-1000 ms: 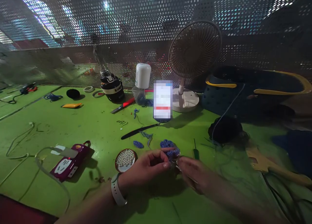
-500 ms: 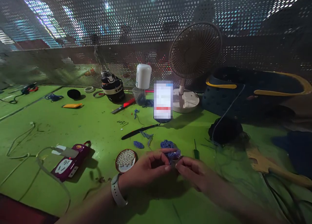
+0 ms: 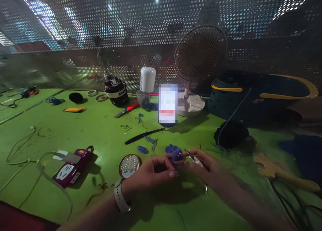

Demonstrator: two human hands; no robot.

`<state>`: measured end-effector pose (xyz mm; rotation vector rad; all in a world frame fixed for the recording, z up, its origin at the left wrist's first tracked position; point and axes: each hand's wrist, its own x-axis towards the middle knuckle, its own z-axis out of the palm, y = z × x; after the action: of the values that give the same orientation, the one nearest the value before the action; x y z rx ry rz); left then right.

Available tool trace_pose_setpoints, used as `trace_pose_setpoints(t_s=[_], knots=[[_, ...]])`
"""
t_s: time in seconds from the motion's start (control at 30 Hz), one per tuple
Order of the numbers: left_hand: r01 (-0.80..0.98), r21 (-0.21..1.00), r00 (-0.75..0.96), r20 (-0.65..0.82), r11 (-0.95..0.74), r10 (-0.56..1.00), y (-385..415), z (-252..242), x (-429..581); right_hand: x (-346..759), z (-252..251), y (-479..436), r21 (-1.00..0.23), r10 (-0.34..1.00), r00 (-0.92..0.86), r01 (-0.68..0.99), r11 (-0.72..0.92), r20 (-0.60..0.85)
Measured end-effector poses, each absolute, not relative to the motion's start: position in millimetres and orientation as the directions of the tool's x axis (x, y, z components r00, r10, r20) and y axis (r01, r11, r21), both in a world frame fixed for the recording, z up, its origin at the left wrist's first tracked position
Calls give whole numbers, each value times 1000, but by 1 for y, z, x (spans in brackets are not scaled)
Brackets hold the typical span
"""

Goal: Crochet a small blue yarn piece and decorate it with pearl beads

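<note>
**Both hands on a blue crochet piece, lower centre**

Low in the middle of the frame, I see the left hand (image 3: 153,172) with thumb and fingertips pinched on a small, nubbly blue crochet piece (image 3: 176,154), held just above the glossy green table (image 3: 88,130). The right hand (image 3: 206,167) is closed around a slim, shiny metal tool (image 3: 192,156) whose tip touches the yarn; I cannot tell what kind of tool it is. A smooth white watch band (image 3: 120,199) circles the left wrist.

Left of the hands lies a round tin of pearly beads (image 3: 129,165), then a glossy magenta power strip (image 3: 71,167). A fuzzy black yarn ball (image 3: 230,134) sits to the right. A wire-grilled round fan (image 3: 200,53) stands at upper centre.
</note>
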<state>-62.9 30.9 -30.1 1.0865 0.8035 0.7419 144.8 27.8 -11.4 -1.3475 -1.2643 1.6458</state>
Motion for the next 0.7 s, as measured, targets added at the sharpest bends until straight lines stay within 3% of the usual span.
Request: trace_pose_setpoints(t_s=[0.33,0.43,0.57,0.63,0.7], knots=[[-85,955,521,-200,284,829,27,-30,-62,145,-22,35,-965,926,-280,141,-220,-252],[-51,968,478,-191,245,857,31,-30,-65,146,-14,34,-962,952,-182,168,-217,-247],[209,977,395,-43,-44,918,38,-27,-68,150,-15,33,-970,989,-60,213,-120,-136],[322,924,285,115,-208,952,38,-24,-68,152,-20,30,-955,999,-52,296,7,-9],[336,907,190,201,-256,961,36,-21,-64,155,-25,27,-902,986,-117,401,160,123]])
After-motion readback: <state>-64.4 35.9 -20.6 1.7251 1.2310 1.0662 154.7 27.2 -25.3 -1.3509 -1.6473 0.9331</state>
